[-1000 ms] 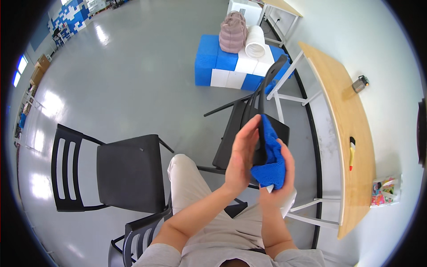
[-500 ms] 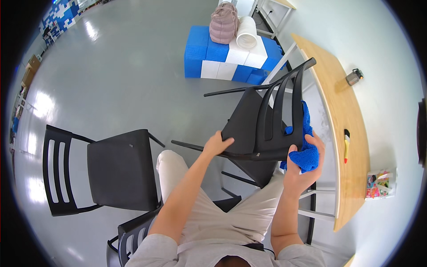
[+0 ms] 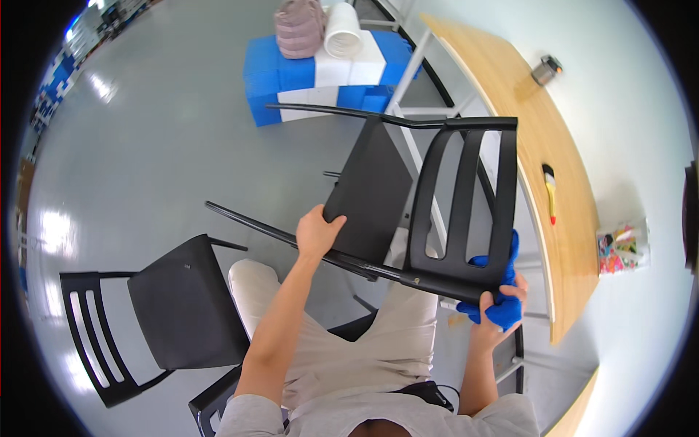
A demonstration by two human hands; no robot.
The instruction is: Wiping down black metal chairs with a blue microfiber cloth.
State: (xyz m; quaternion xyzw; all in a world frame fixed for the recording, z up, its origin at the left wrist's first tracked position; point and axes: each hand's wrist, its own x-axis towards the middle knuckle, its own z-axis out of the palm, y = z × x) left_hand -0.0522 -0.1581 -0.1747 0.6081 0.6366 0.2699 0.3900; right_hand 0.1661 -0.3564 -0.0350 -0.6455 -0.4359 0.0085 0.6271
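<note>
Black chair [image 3: 371,189] tilted up, left hand [image 3: 317,233] gripping its seat edge, right hand [image 3: 489,332] clutching blue cloth [image 3: 504,315] at the backrest [image 3: 466,274], fingers partly hidden tbh.

A pinkish backpack [image 3: 300,30] sits beside a white tube [image 3: 343,33].

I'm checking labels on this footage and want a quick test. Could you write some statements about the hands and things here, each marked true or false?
1. The left hand grips the seat of a tilted black chair. True.
2. The right hand holds a blue cloth. True.
3. The blue cloth is spread over the seat. False: it is bunched at the backrest.
4. A paintbrush lies on the wooden table. True.
5. The paintbrush has a blue handle. False: its handle is yellow, with a red tip.
</note>
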